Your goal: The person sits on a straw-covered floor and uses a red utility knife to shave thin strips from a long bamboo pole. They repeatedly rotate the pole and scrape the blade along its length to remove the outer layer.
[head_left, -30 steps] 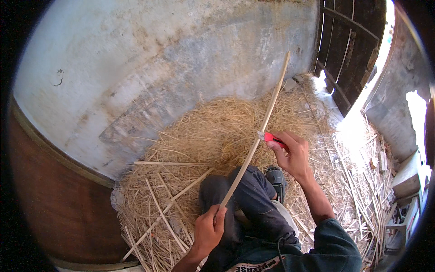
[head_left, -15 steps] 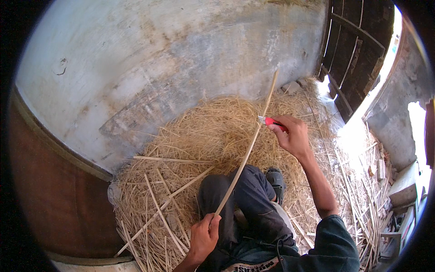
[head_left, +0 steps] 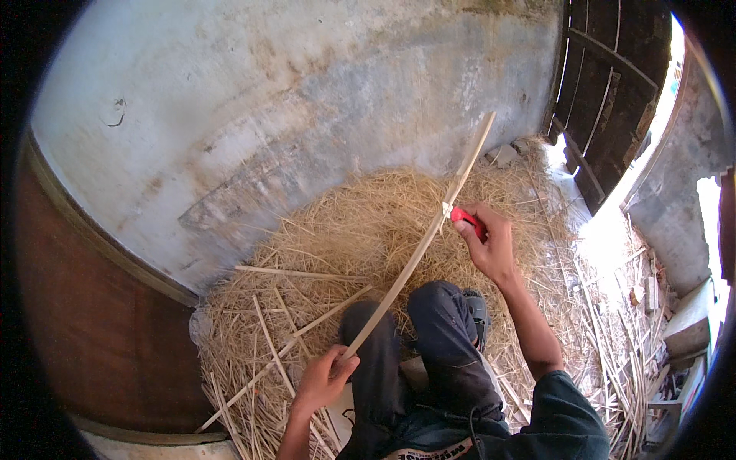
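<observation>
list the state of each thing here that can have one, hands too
long pale wooden strip: held slanting, slightly bowed
red-handled metal-bladed cutter: blade out, at the strip
bare left hand: closed on the strip's near end
bare right hand: closed on the cutter's handle
loose pale thin strips: lying crossed
dark slatted wooden door: light showing through gaps

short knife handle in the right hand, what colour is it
The short knife handle is mostly bright red, best seen in the head view.
</observation>
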The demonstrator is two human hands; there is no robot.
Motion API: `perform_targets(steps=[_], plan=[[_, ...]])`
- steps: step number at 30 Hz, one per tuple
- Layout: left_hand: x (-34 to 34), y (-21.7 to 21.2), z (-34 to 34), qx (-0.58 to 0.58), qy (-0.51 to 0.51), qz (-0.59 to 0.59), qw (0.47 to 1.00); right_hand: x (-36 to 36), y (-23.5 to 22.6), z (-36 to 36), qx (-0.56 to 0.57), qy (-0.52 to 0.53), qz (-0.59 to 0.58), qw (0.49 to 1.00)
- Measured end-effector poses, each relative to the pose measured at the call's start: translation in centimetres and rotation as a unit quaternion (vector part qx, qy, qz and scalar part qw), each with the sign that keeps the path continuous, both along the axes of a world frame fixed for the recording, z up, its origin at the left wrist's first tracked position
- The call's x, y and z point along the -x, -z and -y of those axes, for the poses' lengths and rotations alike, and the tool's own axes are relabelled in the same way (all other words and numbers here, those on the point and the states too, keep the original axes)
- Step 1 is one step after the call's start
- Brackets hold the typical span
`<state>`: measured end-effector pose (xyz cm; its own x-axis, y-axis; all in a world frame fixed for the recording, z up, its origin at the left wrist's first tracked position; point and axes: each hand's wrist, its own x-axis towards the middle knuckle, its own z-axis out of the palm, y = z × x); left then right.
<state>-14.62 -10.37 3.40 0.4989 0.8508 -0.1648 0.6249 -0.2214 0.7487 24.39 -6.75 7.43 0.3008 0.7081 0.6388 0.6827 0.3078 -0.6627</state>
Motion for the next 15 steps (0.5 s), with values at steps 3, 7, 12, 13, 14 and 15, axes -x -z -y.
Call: perform_targets(steps=[3, 7, 12, 13, 14, 15], plan=[[-0.6, -1.2, -1.1, 0.004, 0.012, -0.017, 1.000, 1.2, -1.1, 1.2, 0.010, -0.039, 0.006, 0.999], [-4.5, -2.5, -2.3, -0.108, 0.002, 0.131, 0.985, 3.0, -1.2, 2.0, -0.028, -0.074, -0.014, 0.997], [-11.7, -2.2, -3.5, -0.066, 0.034, 0.306, 0.949, 3.8, -1.0, 2.8, -0.019, -0.085, -0.013, 0.996], [-12.5, -2.4, -3.5, -0.023, 0.034, 0.343, 0.938, 3.8, -1.1, 2.9, 0.003, -0.088, -0.018, 0.996], [-12.8, -2.1, -3.6, -0.052, 0.030, 0.323, 0.944, 3.6, -1.2, 2.8, 0.000, -0.100, -0.042, 0.994], [-13.1, -1.6, -3.8, -0.082, 0.026, 0.303, 0.949, 3.4, -1.1, 2.7, -0.003, -0.113, -0.067, 0.991]])
